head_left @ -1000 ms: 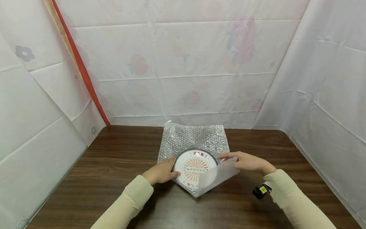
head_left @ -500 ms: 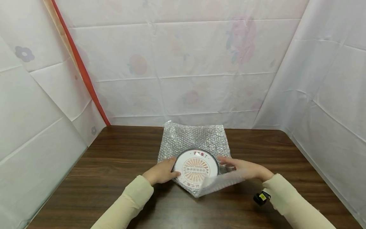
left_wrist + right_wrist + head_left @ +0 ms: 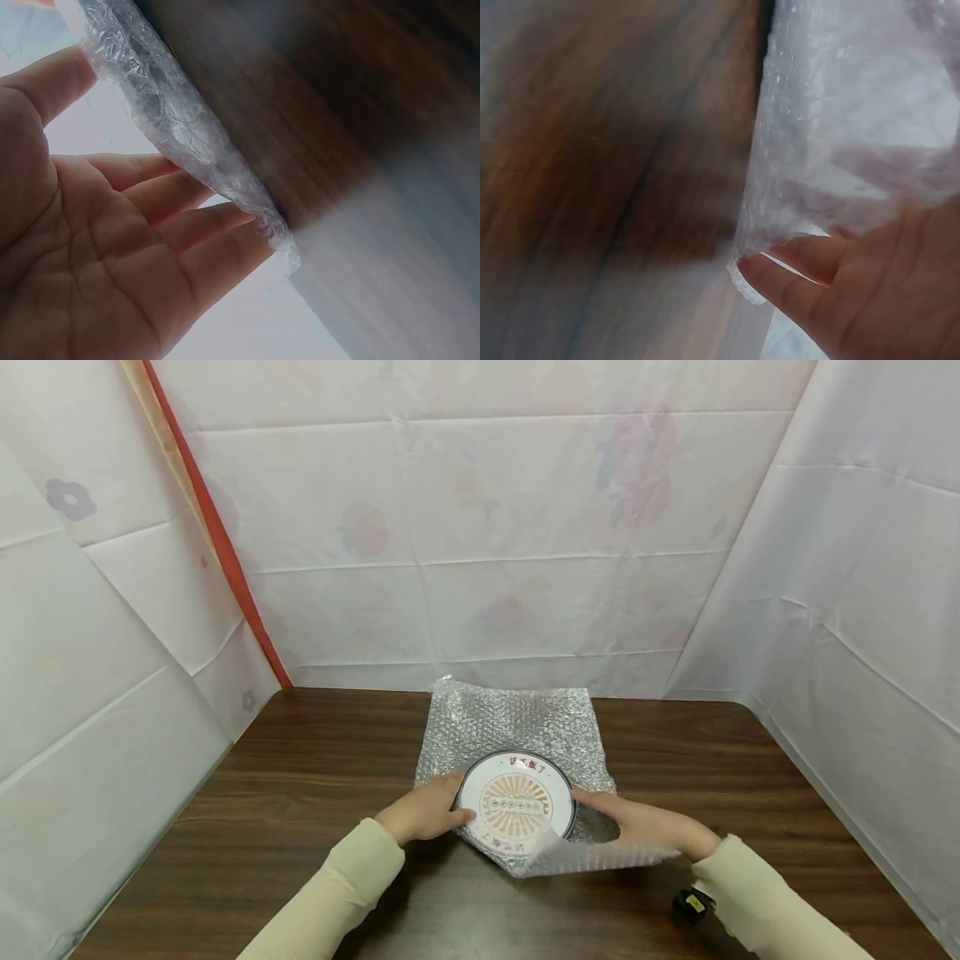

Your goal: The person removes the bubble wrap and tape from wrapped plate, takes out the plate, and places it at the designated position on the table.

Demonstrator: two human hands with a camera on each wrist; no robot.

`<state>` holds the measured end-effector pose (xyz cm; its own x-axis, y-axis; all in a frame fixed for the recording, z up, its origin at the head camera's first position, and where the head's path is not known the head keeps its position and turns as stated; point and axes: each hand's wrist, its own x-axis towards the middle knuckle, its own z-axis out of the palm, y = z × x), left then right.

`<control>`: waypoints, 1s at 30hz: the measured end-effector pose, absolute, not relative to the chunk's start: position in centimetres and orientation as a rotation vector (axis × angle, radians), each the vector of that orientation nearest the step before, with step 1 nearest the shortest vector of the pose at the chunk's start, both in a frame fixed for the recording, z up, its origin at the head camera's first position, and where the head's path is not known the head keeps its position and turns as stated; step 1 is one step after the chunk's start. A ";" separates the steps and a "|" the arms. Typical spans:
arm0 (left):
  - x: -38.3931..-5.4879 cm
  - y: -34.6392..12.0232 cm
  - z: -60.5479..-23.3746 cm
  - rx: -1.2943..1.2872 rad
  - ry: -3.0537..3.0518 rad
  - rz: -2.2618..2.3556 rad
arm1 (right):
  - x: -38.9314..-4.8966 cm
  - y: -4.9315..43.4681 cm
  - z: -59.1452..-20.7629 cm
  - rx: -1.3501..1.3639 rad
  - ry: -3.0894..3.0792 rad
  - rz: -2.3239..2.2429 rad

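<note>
A round white plate (image 3: 516, 800) with a dark rim, red lettering and an orange sunburst lies on silvery bubble wrap (image 3: 517, 718). My left hand (image 3: 423, 810) rests at the plate's left edge, thumb over the rim. In the left wrist view, its extended fingers (image 3: 217, 244) touch the wrapped edge. At the plate's right edge is my right hand (image 3: 641, 822), its fingertips right at the rim. A clear flap of wrap (image 3: 592, 858) stands folded back from the near right side, against that hand's near side. Through this film the right wrist view shows part of the hand (image 3: 885, 277).
The dark wooden table (image 3: 322, 752) extends on both sides of the wrap. White printed cloth (image 3: 487, 527) hangs behind and at both sides, with a red strip (image 3: 217, 527) at the left. A small black device (image 3: 690, 904) sits at the right wrist.
The flap, earlier lying over the plate's lower right, has been drawn back to the right, uncovering more of the plate. The right hand has lowered slightly. The left hand stays in place.
</note>
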<state>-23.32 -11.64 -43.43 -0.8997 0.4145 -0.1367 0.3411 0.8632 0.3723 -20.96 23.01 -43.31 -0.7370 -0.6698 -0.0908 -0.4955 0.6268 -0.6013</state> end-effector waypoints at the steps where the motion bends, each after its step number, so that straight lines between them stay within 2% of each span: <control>1: -23.3 -11.6 -43.4 0.578 2.826 0.506 | -20.9 23.0 -43.5 -0.943 2.547 -0.800; 30: -23.5 -11.8 -43.5 0.560 2.804 0.537 | -18.5 21.8 -45.3 -0.995 2.813 -0.431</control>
<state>-23.51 -11.79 -43.51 -0.9002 0.4082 -0.1515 0.3233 0.8597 0.3954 -18.54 21.85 -45.28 -0.7747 -0.6318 -0.0243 -0.5956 0.7421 -0.3075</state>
